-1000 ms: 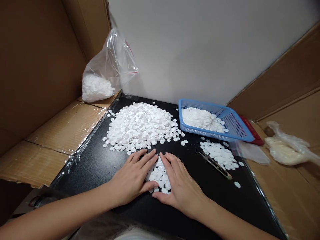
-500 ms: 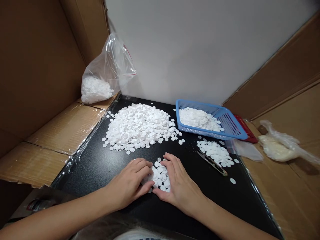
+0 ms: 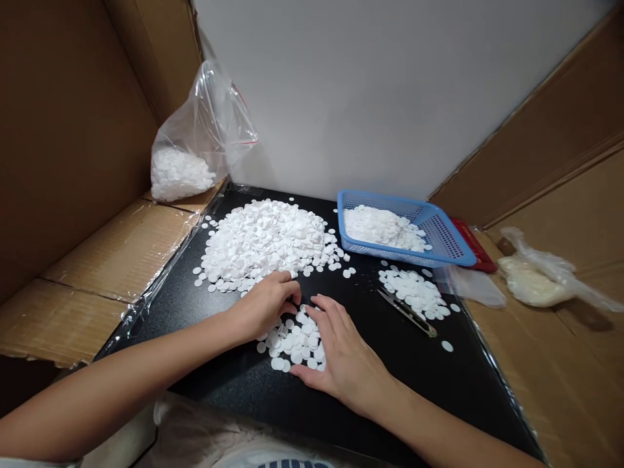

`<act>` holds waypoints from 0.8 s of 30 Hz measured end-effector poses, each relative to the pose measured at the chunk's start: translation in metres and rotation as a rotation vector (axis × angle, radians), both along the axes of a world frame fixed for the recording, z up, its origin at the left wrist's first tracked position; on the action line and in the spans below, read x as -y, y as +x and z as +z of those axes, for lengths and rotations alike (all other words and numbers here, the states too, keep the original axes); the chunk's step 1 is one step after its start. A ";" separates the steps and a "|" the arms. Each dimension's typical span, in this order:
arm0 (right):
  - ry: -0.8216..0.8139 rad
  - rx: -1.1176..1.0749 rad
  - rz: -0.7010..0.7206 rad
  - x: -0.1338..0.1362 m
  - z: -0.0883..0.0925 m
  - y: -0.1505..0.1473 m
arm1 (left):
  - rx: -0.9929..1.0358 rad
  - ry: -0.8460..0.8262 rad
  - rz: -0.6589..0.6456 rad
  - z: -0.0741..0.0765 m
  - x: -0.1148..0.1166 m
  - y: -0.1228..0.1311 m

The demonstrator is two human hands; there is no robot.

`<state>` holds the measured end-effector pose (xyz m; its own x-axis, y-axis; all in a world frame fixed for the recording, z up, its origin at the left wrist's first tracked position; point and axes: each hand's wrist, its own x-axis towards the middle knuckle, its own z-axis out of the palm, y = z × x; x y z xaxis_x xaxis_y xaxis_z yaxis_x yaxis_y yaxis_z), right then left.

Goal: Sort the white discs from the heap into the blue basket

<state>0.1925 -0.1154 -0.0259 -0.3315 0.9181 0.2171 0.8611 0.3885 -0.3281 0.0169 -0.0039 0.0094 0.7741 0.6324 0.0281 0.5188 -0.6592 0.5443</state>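
Observation:
Small white discs lie in a loose cluster (image 3: 296, 341) near the front of the black table (image 3: 214, 367). My right hand (image 3: 344, 354) rests along the cluster's right side, thumb and fingers spread around its edge. At the cluster's upper left is my left hand (image 3: 268, 302), its fingers curled downward between the cluster and a large heap of white discs (image 3: 266, 237); whether a disc is between its fingertips is hidden. Right of my right hand lies a smaller group of discs (image 3: 414, 292), with metal snips (image 3: 407, 312) beside it.
A blue basket (image 3: 451, 250) with more discs stands at the back right, next to a red object (image 3: 475, 247). One clear bag of discs (image 3: 180, 172) sits back left. Another plastic bag (image 3: 536, 279) lies on cardboard at right. Cardboard walls and a grey panel surround the table.
My left hand has moved up and away from the cluster's left side toward the large heap, its fingers curling more. The cluster is more exposed. My right hand has barely moved.

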 end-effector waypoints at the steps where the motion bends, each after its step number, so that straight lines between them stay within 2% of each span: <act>1: 0.001 -0.006 0.000 0.000 -0.001 0.000 | 0.003 -0.003 -0.009 0.000 -0.001 0.001; 9: 0.013 -0.070 0.031 0.000 -0.003 0.002 | 0.037 0.018 -0.029 -0.008 -0.001 0.003; 12: 0.005 -0.074 0.035 -0.001 -0.002 0.003 | 0.084 0.026 0.032 0.000 0.005 -0.009; 14: -0.005 -0.078 0.043 -0.001 -0.001 0.004 | 0.122 0.020 0.101 0.014 0.016 -0.028; 16: -0.017 -0.085 0.055 0.000 -0.001 0.005 | 0.205 -0.027 0.227 0.032 0.032 -0.058; 18: -0.025 -0.093 0.068 0.000 -0.001 0.005 | 0.252 -0.068 0.382 0.049 0.053 -0.098; 20: -0.028 -0.096 0.088 0.001 0.000 0.004 | 0.239 -0.128 0.572 0.057 0.077 -0.147; 22: -0.044 -0.094 0.109 0.001 0.001 0.000 | 0.152 -0.250 0.770 0.052 0.103 -0.199; 24: -0.084 -0.082 0.126 0.000 0.004 -0.007 | 0.005 -0.440 0.882 0.033 0.129 -0.248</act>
